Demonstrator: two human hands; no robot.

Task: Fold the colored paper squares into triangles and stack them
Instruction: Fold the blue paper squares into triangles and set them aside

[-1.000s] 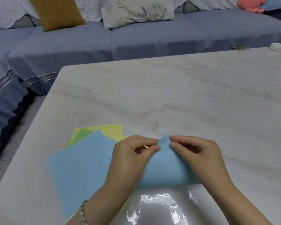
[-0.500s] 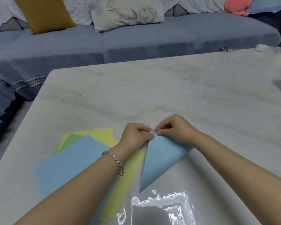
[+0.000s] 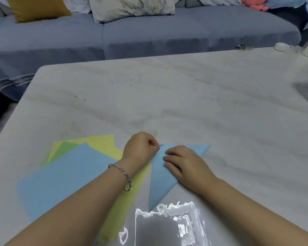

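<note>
Paper triangle (image 3: pixel 160 178), matte blue and sharply creased, lies flat on the pale, veined marble surface (image 3: pixel 185 103). The right hand (image 3: pixel 187 167) presses it with straight fingers (image 3: pixel 171 158). The left hand (image 3: pixel 140 148), curled into a fist holding nothing visible, touches the triangle's far corner. Left of the triangle fan an unfolded blue square (image 3: pixel 69 178), yellow square (image 3: pixel 103 144) and green square (image 3: pixel 64 148).

From where I stand, nothing can be read: no lettering, label or number shows on the blue triangle (image 3: pixel 160 178), the paper squares (image 3: pixel 66 176) or the table (image 3: pixel 185 96).
</note>
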